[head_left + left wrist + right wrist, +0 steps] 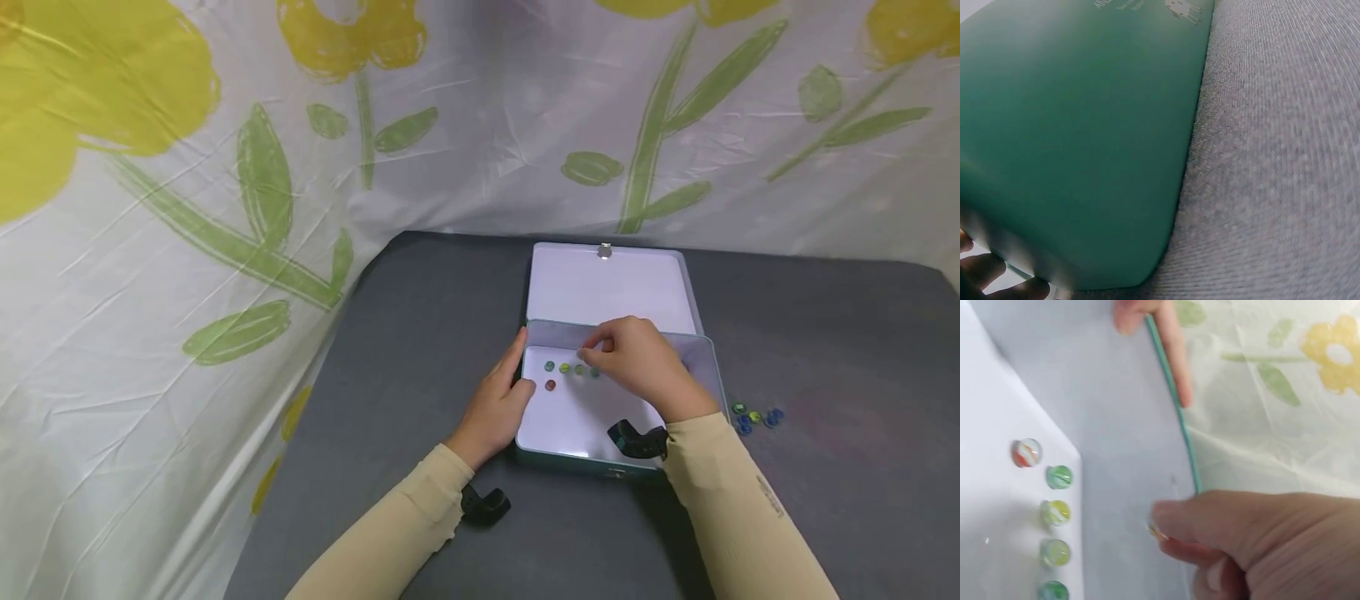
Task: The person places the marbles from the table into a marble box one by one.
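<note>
While the box (558, 427) lies open, the right hand (643, 360) pinches a marble (1157, 533)

Both arms reach forward, the left arm (382, 533) and the right arm (738, 508). The left hand (491, 410) holds the box's (555, 461) left edge, 1 thumb inside, fingers outside. The right hand (639, 358) hangs near the far edge, thumb and fingertip pinched close.
</note>
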{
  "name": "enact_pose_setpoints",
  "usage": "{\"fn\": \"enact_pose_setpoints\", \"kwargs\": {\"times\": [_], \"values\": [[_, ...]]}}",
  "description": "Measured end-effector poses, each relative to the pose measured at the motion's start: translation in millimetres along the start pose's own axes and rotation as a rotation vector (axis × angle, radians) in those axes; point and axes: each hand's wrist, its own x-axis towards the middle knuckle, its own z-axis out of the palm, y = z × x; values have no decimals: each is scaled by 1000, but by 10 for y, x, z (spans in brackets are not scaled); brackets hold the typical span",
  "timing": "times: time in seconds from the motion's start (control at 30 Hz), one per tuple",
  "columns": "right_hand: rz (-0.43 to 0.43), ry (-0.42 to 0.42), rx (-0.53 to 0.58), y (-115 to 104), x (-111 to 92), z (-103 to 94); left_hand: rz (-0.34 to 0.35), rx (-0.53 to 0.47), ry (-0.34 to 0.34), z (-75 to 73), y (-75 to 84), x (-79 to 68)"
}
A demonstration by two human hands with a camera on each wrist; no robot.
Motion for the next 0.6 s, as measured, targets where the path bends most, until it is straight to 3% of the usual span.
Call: {"fn": "enact_pose_setpoints", "kwargs": {"times": [0.23, 0.6], "values": [[-131, -125, -50, -7, 53, 151, -4, 4, 5, -13, 12, -12], [-196, -172, -61, 87, 90, 269, 9, 5, 2, -8, -16, 4]]}}
